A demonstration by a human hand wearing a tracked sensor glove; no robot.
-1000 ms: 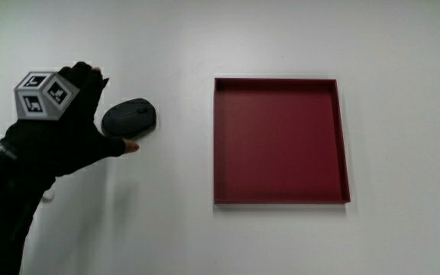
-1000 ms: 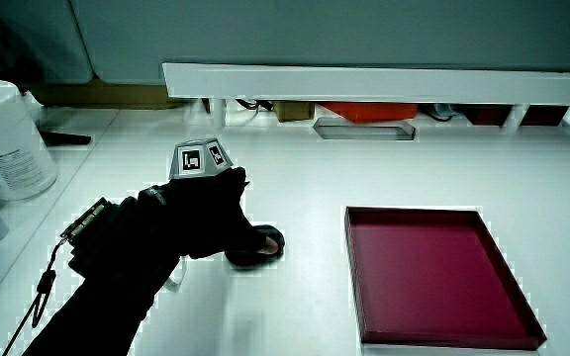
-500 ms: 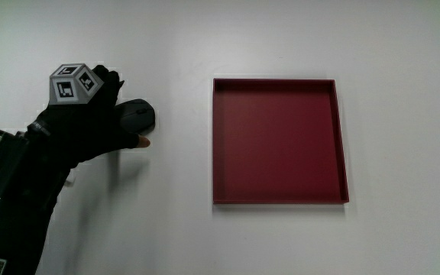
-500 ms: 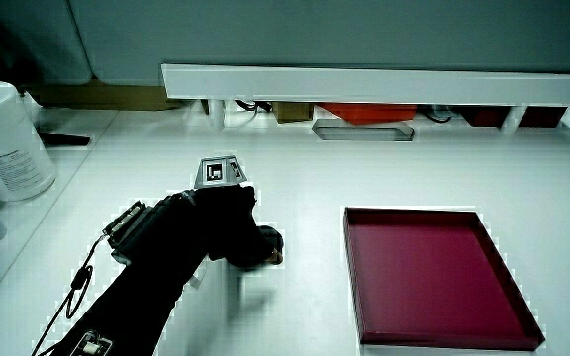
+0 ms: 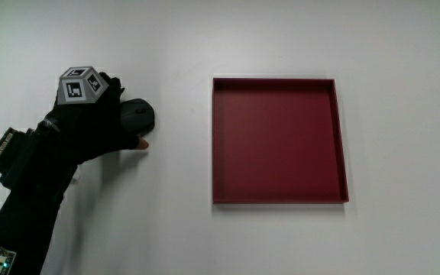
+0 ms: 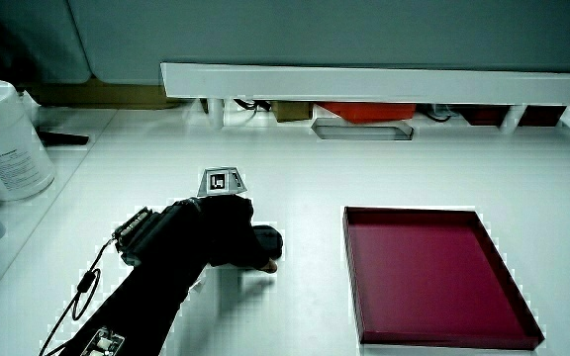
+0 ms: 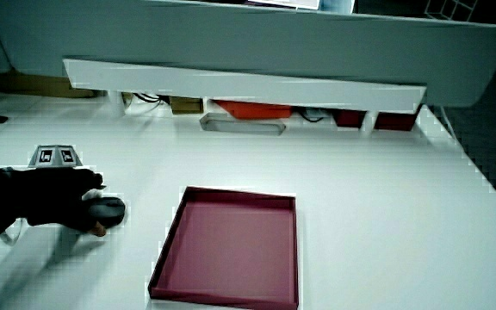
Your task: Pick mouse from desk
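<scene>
A dark grey mouse [image 5: 143, 114] lies on the white desk beside a dark red tray [image 5: 281, 141]. The gloved hand [image 5: 101, 126], with its patterned cube [image 5: 80, 83] on the back, lies over the mouse and its fingers are curled round it. Only the mouse's end nearest the tray shows, and a bare thumb tip [image 5: 143, 143] presses its side nearer to the person. In both side views the hand [image 6: 216, 232] [image 7: 50, 202] covers most of the mouse [image 6: 268, 240] [image 7: 110, 207], which rests on the desk.
The red tray [image 6: 433, 272] [image 7: 231, 241] holds nothing. A white tub [image 6: 8, 138] stands at the desk's edge. A low white partition [image 6: 364, 84] [image 7: 248, 86] runs along the desk, with a small grey frame [image 6: 362, 129] [image 7: 242, 126] lying before it.
The hand has slid from beside the mouse onto it and closed round it. The mouse and the tray have stayed in place.
</scene>
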